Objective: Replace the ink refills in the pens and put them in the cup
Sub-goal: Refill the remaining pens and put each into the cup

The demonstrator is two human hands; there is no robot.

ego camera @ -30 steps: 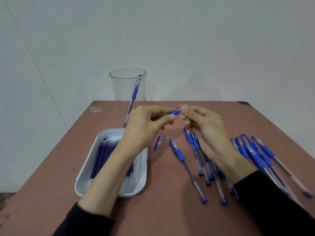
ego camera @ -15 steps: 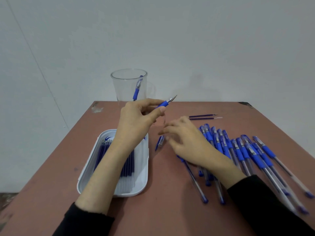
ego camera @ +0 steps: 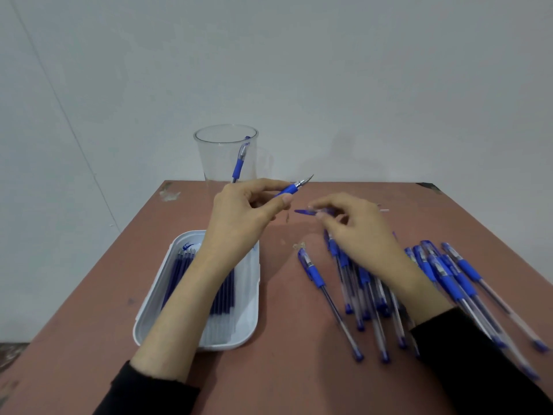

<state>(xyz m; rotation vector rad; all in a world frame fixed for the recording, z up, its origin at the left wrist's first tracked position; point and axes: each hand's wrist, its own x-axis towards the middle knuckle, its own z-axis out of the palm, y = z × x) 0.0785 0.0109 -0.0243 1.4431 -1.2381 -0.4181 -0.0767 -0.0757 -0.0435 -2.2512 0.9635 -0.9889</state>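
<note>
My left hand (ego camera: pixel 242 218) grips a blue pen (ego camera: pixel 291 189) by its rubber grip, metal tip pointing up and right, above the table. My right hand (ego camera: pixel 357 232) pinches a blue pen cap (ego camera: pixel 308 211) just right of and below that tip, a little apart from it. A clear plastic cup (ego camera: pixel 226 154) stands at the table's far edge with one blue pen (ego camera: pixel 241 161) leaning inside. A white tray (ego camera: pixel 250 322) of dark blue refills (ego camera: pixel 179 274) lies under my left forearm.
Several blue capped pens (ego camera: pixel 443 277) lie spread on the red-brown table (ego camera: pixel 89 339) at the right, partly under my right wrist. One pen (ego camera: pixel 327 298) lies apart in the middle. Loose refills (ego camera: pixel 384 209) peek out behind my right hand. A grey wall stands behind.
My right hand has lifted off the table with the blue cap pinched in it and moved up toward the pen tip. My left hand has held the pen nearly still.
</note>
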